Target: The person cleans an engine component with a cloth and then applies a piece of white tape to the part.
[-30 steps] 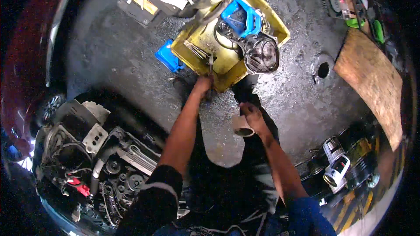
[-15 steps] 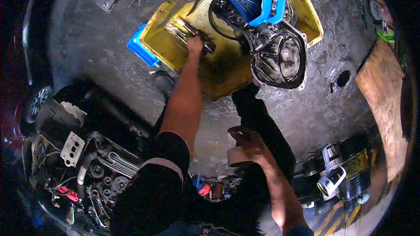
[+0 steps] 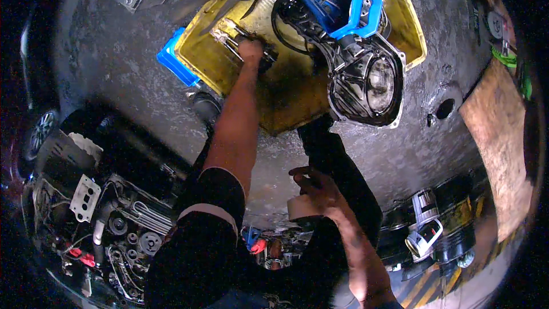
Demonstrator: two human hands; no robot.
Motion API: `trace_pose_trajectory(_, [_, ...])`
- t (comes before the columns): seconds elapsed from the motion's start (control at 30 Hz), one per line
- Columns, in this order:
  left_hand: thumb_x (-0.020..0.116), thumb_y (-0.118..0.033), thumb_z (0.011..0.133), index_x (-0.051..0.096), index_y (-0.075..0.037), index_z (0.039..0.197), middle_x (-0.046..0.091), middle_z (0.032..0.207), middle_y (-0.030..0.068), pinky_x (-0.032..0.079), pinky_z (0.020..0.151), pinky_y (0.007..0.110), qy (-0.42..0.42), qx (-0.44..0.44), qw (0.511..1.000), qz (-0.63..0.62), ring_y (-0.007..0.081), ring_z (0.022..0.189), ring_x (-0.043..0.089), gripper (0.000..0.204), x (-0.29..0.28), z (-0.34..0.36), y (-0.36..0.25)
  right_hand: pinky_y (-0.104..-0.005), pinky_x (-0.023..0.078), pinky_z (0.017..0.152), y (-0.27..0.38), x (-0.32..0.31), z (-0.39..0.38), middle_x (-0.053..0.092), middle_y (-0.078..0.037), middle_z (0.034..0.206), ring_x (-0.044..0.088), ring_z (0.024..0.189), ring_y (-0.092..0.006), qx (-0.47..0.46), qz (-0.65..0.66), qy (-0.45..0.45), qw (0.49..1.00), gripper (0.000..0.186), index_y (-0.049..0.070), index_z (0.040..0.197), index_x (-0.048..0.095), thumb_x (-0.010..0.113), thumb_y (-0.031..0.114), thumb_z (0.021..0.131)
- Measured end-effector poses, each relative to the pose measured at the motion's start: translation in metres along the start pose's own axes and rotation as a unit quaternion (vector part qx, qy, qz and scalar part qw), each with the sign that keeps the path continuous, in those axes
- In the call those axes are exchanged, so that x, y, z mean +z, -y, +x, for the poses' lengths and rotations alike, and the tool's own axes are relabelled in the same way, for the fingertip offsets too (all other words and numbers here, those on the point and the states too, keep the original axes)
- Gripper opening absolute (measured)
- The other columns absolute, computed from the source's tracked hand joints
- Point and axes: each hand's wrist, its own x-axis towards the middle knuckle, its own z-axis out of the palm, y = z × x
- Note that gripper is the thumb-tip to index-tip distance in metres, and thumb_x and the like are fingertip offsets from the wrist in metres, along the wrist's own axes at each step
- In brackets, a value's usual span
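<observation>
My left hand reaches down into a yellow tub, its fingers curled round a dark, oily metal part with shiny rods. Part of that piece is hidden under the hand. My right hand hangs above my right leg, fingers apart and partly bent. Against its palm side is a pale beige, band-like thing that I cannot make out. At the tub's right side rests a gearbox housing with a round open end, and a blue plastic container sits over its far part.
A blue plastic piece lies against the tub's left side. Engine parts, with a flat gasket-like plate, are at lower left. At right are a floor hole, a brown board and a grey-white device.
My left hand and the rodded metal part have shifted slightly within the tub. The whole view has turned a little. My right hand keeps nearly the same pose.
</observation>
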Motion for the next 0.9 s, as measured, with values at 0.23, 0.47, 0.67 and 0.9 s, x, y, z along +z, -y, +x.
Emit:
trace_pose_trajectory(0.23, [0.059, -0.029, 0.082, 0.067, -0.009, 0.072, 0.065, 0.072, 0.0125, 0.050, 0.057, 0.042, -0.020, -0.005, 0.999, 0.034, 0.0299, 0.063, 0.063, 0.024, 0.003, 0.013, 0.010, -0.0252, 0.048, 0.073, 0.004, 0.004, -0.006, 0.063, -0.004, 0.093, 0.056, 0.084, -0.0081, -0.051, 0.242, 0.018, 0.969, 0.035, 0.007, 0.119, 0.062, 0.060, 0.032, 0.095])
trace_pose_trajectory(0.47, [0.054, -0.024, 0.088, 0.062, -0.008, 0.078, 0.062, 0.069, 0.0066, 0.048, 0.055, 0.040, 0.002, 0.035, 0.959, -0.283, 0.0267, 0.060, 0.058, 0.020, 0.024, 0.051, 0.080, -0.0254, 0.048, 0.076, 0.024, 0.009, -0.002, 0.063, -0.005, 0.097, 0.057, 0.086, -0.0086, 0.023, 0.140, 0.028, 0.989, 0.035, 0.007, 0.118, 0.063, 0.061, 0.034, 0.095])
trace_pose_trajectory(0.67, [0.064, -0.028, 0.082, 0.061, -0.003, 0.094, 0.067, 0.080, 0.0124, 0.052, 0.064, 0.044, 0.055, -0.078, 0.985, -0.146, 0.0333, 0.071, 0.063, 0.027, 0.016, -0.007, -0.031, -0.0262, 0.049, 0.073, -0.012, 0.009, 0.001, 0.062, -0.004, 0.098, 0.056, 0.085, -0.0080, 0.031, 0.234, -0.025, 0.971, 0.036, 0.008, 0.118, 0.063, 0.062, 0.036, 0.095])
trace_pose_trajectory(0.9, [0.082, -0.035, 0.066, 0.064, -0.002, 0.086, 0.070, 0.082, 0.0170, 0.055, 0.067, 0.045, -0.011, -0.189, 0.982, 0.006, 0.0348, 0.075, 0.068, 0.043, -0.074, 0.017, -0.037, -0.0249, 0.045, 0.069, 0.016, 0.013, 0.004, 0.060, 0.001, 0.089, 0.050, 0.077, -0.0068, 0.056, 0.116, 0.026, 0.991, 0.030, 0.009, 0.116, 0.064, 0.062, 0.029, 0.094])
